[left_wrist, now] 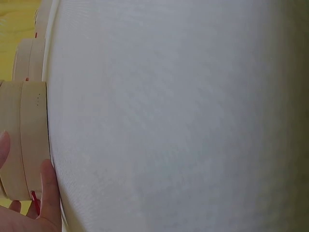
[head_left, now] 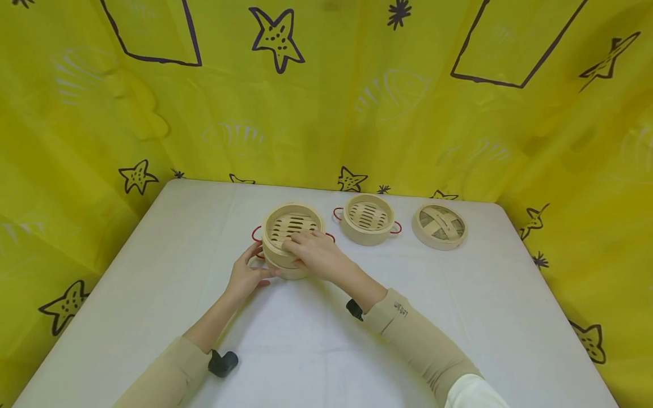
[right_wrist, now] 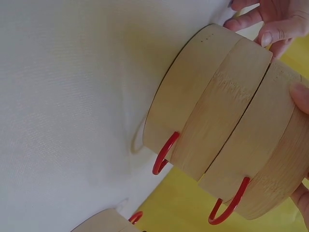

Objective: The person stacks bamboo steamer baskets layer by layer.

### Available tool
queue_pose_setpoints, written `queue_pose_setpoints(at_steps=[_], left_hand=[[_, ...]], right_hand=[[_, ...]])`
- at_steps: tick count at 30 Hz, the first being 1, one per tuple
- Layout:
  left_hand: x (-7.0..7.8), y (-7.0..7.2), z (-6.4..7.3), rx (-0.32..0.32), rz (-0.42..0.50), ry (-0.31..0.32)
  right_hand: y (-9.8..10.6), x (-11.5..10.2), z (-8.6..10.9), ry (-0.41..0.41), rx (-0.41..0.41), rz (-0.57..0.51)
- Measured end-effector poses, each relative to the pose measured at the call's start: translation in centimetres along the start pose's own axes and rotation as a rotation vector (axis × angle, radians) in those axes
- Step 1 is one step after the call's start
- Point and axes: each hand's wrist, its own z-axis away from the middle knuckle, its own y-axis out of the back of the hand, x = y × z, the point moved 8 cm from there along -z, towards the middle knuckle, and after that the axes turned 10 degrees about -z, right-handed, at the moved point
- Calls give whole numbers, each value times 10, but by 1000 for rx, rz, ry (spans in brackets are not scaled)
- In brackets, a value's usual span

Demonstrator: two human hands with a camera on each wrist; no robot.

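Two round bamboo steamer baskets stand stacked on the table, left of its middle in the head view. The upper basket [head_left: 276, 254] has a slatted base inside and red side handles [right_wrist: 229, 208]. Beneath it sits the lower basket [right_wrist: 207, 96], its rim close against the upper one in the right wrist view. My left hand [head_left: 246, 279] holds the stack's left side low down, with thumb and fingers spread around the lower basket. My right hand [head_left: 320, 254] grips the near rim of the upper basket, thumb outside and fingers over the edge.
To the right of the stack stands another bamboo steamer [head_left: 368, 237] with red handles. A woven bamboo lid [head_left: 440, 241] lies farther right. White cloth covers the table [head_left: 316, 362]; a yellow patterned curtain [head_left: 316, 113] hangs behind and at both sides.
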Motion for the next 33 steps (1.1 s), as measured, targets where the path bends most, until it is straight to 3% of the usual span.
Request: queue_pose_setpoints(at_steps=[33], left_hand=[[1, -1, 0, 2, 31, 36]], right_hand=[[2, -4, -2, 9, 9, 6]])
